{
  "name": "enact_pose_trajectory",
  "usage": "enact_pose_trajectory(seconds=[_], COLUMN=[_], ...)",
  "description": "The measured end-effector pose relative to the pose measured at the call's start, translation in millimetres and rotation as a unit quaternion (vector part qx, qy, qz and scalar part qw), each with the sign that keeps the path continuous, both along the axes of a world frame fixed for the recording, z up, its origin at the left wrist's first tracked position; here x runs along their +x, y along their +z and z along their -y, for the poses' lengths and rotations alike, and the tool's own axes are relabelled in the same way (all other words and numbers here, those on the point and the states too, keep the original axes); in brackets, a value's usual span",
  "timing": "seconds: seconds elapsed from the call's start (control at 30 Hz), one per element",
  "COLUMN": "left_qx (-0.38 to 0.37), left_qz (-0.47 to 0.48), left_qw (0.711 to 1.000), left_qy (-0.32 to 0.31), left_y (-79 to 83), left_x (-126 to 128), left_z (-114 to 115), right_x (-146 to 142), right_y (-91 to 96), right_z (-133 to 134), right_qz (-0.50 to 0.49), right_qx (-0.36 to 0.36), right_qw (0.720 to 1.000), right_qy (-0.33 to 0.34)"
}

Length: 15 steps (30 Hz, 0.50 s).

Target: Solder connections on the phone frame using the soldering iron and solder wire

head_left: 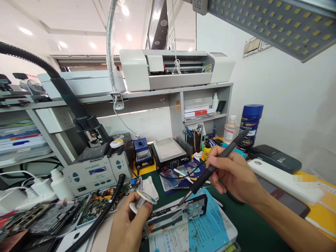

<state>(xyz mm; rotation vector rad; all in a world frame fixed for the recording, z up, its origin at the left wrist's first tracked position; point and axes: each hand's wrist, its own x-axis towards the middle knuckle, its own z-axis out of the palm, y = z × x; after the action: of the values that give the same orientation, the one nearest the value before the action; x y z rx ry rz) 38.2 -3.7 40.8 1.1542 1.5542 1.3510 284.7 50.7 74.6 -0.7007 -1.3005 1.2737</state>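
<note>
A: What's in the right hand?

B: The iron. Fingers and thumb are closed round its dark handle, pen-fashion, and it slants down to the left.

A: And its tip?

B: At the upper edge of the phone frame — whether it touches, I can't tell.

A: The left hand?

B: Thumb and fingers are closed on a white spool, just beside the frame's left end. I can't tell whether the hidden fingers grip the frame too.

A: Where is the frame, then?

B: Between the hands, tilted up on its long edge above a blue-and-white sheet. Past the sheet's right side is the green mat.

A: What's behind?

B: A hot plate, with a blue station just left of it. Further left stands a grey station; circuit boards lie in front, and a black hose crosses over them — well apart from the iron.
</note>
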Motion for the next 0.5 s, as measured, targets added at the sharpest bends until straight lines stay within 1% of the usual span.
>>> enact_pose_trajectory(seconds=[0.07, 0.23, 0.5], left_qx=[0.005, -0.009, 0.012], left_qz=[-0.003, 0.052, 0.004], left_qw=[1.000, 0.999, 1.000], left_qy=[0.000, -0.003, -0.011], left_y=[0.7, -1.0, -2.6], left_x=[1.2, 2.3, -1.9], left_z=[0.2, 0.6, -0.8], right_x=[0.2, 1.0, 0.1], right_y=[-0.4, -0.2, -0.3], right_z=[0.3, 0.6, -0.2], right_qz=[0.003, 0.001, -0.001], right_qx=[-0.001, -0.002, -0.002], right_qw=[1.000, 1.000, 1.000], right_qy=[0.001, -0.003, 0.000])
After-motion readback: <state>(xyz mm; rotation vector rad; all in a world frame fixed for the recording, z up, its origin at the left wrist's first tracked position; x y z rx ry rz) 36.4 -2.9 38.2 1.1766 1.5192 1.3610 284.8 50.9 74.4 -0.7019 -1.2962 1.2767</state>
